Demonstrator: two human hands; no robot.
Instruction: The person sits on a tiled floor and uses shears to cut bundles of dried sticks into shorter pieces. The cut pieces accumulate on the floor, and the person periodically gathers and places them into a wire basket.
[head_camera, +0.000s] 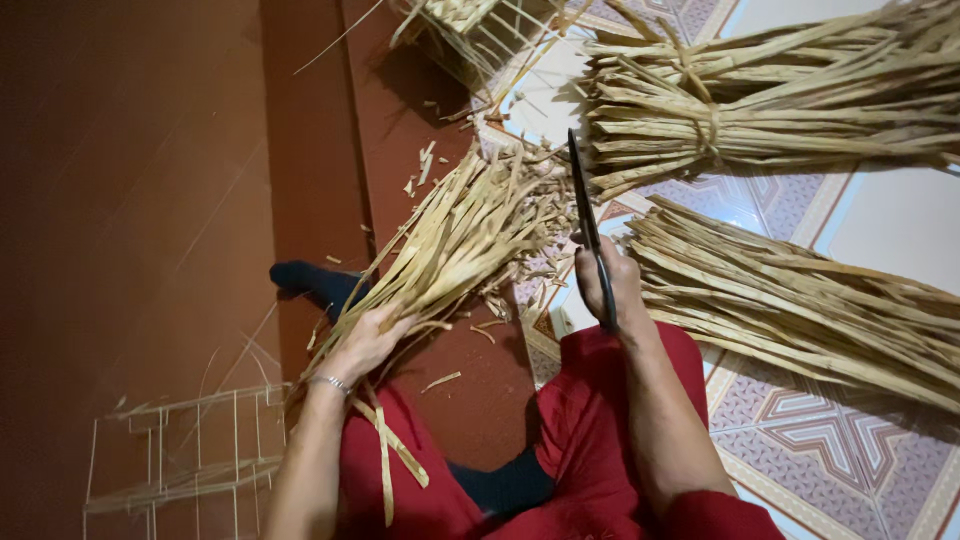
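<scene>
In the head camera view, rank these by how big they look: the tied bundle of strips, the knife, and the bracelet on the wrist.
1. Tied bundle of strips, largest.
2. Knife.
3. Bracelet, smallest.

Both forearms are bare, with no sleeve visible on either; the left hand carries a thin silver-coloured bracelet at the wrist; the right hand shows no ring or band in this view. The legs are covered by red trousers of a plain, unpatterned fabric, creased at the knees; the feet wear dark socks, one dark sock visible at the left side and another between the legs.
</scene>
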